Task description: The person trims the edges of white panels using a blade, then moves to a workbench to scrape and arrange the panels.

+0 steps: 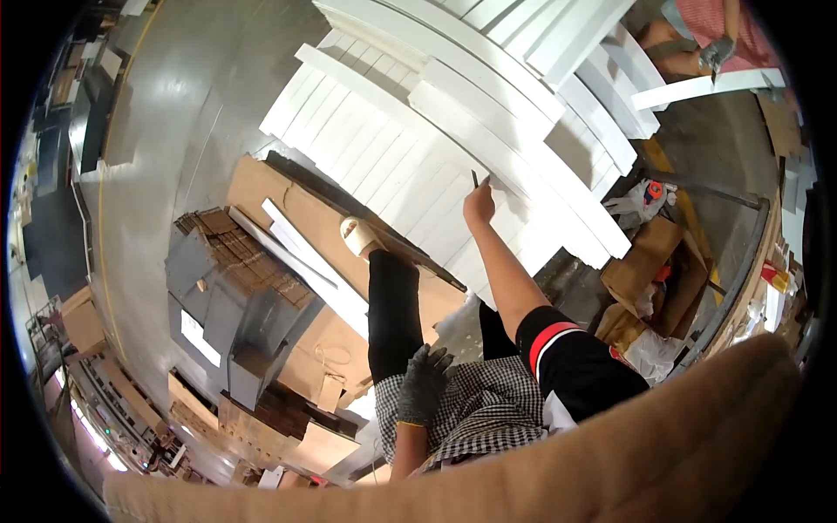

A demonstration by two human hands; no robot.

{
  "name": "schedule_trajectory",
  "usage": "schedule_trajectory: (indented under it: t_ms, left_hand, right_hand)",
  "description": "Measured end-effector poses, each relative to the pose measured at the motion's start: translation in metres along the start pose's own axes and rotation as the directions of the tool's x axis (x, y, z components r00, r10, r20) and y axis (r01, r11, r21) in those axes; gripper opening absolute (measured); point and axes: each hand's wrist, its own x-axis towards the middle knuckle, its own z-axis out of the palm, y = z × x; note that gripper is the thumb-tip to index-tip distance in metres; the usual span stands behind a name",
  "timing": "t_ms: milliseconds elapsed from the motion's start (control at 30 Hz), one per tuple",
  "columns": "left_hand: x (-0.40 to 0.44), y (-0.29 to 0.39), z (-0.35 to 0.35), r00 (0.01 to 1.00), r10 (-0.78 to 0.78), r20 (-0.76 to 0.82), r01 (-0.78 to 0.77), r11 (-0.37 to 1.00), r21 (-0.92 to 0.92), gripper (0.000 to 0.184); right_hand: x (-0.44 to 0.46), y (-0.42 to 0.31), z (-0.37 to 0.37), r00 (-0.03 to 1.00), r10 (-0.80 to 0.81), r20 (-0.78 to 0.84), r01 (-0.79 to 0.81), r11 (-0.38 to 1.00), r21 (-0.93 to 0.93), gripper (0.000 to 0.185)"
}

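Observation:
My right hand is bare and reaches forward over the stacked white boards. Its fingers are closed around a thin dark tool, which points away from me. My left hand wears a dark grey glove and rests near my lap, against the black-and-white checked apron. The fingers of that hand lie fairly flat, with nothing seen in them. Long white pieces lie in several layers on top of the boards, to the right of my right hand.
Flat cardboard and a stack of dark boxes are at the left. An open carton and plastic bags stand at the right beside a metal rail. A co-worker's gloved hand is at the upper right by a white strip.

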Motion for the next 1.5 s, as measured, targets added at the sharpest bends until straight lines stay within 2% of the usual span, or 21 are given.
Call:
schedule_trajectory:
  t_ms: [133,267,333,400,533,600,633,700,767,800,867,933,967,1000,1067,1100,1167,1233,1267,1367,1500]
  left_hand:
    - [-0.002,0.014,0.009,1.0,0.017,-0.009,-0.017,1.0,-0.007,0.037]
    - [0.0,0.016,0.004,0.998,-0.009,0.066,0.012,0.999,-0.05,0.039]
    - [0.001,0.007,-0.004,0.945,0.187,0.268,-0.286,0.868,0.406,0.044]
    - [0.004,0.012,-0.014,0.971,-0.062,0.23,0.075,0.996,-0.05,0.033]
    - [0.015,-0.012,-0.044,0.91,0.157,0.383,-0.325,0.845,0.426,0.031]
    - [0.004,-0.005,-0.015,0.923,0.179,0.341,-0.336,0.805,0.489,0.033]
    - [0.001,-0.002,-0.002,0.945,0.183,0.27,-0.294,0.837,0.462,0.035]
    - [0.002,-0.003,0.016,0.999,0.031,-0.039,-0.027,0.995,0.092,0.044]
    - [0.012,-0.009,0.013,0.996,0.058,0.065,-0.057,0.998,-0.016,0.045]
    - [0.016,-0.009,0.01,0.991,0.072,0.113,-0.064,0.996,-0.067,0.045]
    - [0.024,0.002,0.013,0.957,0.114,0.266,-0.087,0.99,-0.112,0.047]
    - [0.042,0.023,0.016,0.93,0.17,0.326,-0.167,0.985,-0.037,0.049]
    - [0.05,0.041,0.017,0.92,0.117,0.374,0.006,0.95,-0.312,0.054]
    - [0.054,0.059,0.024,0.905,0.063,0.421,0.195,0.818,-0.542,0.06]
    - [0.053,0.102,0.042,0.889,0.196,0.413,0.171,0.694,-0.699,0.079]
    - [0.058,0.12,0.041,0.836,0.431,0.34,-0.316,0.884,-0.344,0.088]
    - [0.059,0.159,0.037,0.769,0.6,0.218,-0.518,0.786,-0.336,0.098]
    - [0.035,0.182,0.05,0.712,0.685,0.154,-0.552,0.681,-0.481,0.096]
    - [0.056,0.199,0.001,0.555,0.74,0.379,-0.608,0.673,-0.421,0.09]
    - [0.03,0.19,0.004,0.513,0.727,0.457,-0.664,0.673,-0.326,0.087]
    - [0.048,0.161,-0.048,0.677,0.727,0.116,-0.681,0.678,-0.278,0.078]
  right_hand:
    - [-0.01,0.009,-0.012,0.999,-0.049,0.016,0.051,0.989,-0.137,0.044]
    - [-0.002,-0.008,-0.022,0.933,-0.36,-0.014,0.347,0.908,-0.235,0.05]
    - [0.015,-0.01,-0.009,0.908,-0.417,0.036,0.402,0.846,-0.35,0.058]
    - [0.023,-0.017,-0.007,0.889,-0.447,0.102,0.448,0.798,-0.404,0.066]
    - [0.04,-0.029,-0.01,0.833,-0.508,0.219,0.551,0.727,-0.409,0.059]
    - [0.036,-0.042,-0.032,0.801,-0.481,0.356,0.588,0.746,-0.314,0.062]
    - [0.03,-0.044,-0.042,0.728,-0.558,0.398,0.661,0.724,-0.196,0.064]
    - [0.01,-0.043,-0.062,0.631,-0.639,0.44,0.667,0.736,0.113,0.069]
    - [-0.025,-0.057,-0.107,0.567,-0.49,0.662,0.29,0.871,0.396,0.063]
    - [-0.037,-0.044,-0.108,0.52,-0.527,0.672,0.096,0.818,0.567,0.06]
    - [-0.068,-0.027,-0.151,0.502,-0.515,0.695,-0.038,0.79,0.612,0.06]
    - [-0.083,0.007,-0.195,0.446,-0.546,0.709,0.138,0.825,0.548,0.067]
    - [-0.088,0.028,-0.219,0.44,-0.579,0.686,0.343,0.815,0.467,0.071]
    - [-0.098,0.036,-0.257,0.417,-0.568,0.71,0.368,0.819,0.439,0.07]
    - [-0.107,0.054,-0.311,0.366,-0.583,0.725,0.562,0.76,0.327,0.068]
    - [-0.11,0.06,-0.332,0.345,-0.575,0.742,0.614,0.736,0.286,0.068]
    - [-0.113,0.073,-0.366,0.311,-0.541,0.782,0.709,0.679,0.188,0.067]
    - [-0.108,0.088,-0.381,0.232,-0.595,0.769,0.788,0.579,0.21,0.067]
    - [-0.104,0.092,-0.387,0.186,-0.619,0.763,0.824,0.522,0.223,0.067]
    - [-0.085,0.077,-0.403,0.089,-0.515,0.852,0.885,0.433,0.169,0.067]
    - [-0.049,0.059,-0.397,0.08,-0.474,0.877,0.929,0.355,0.107,0.073]
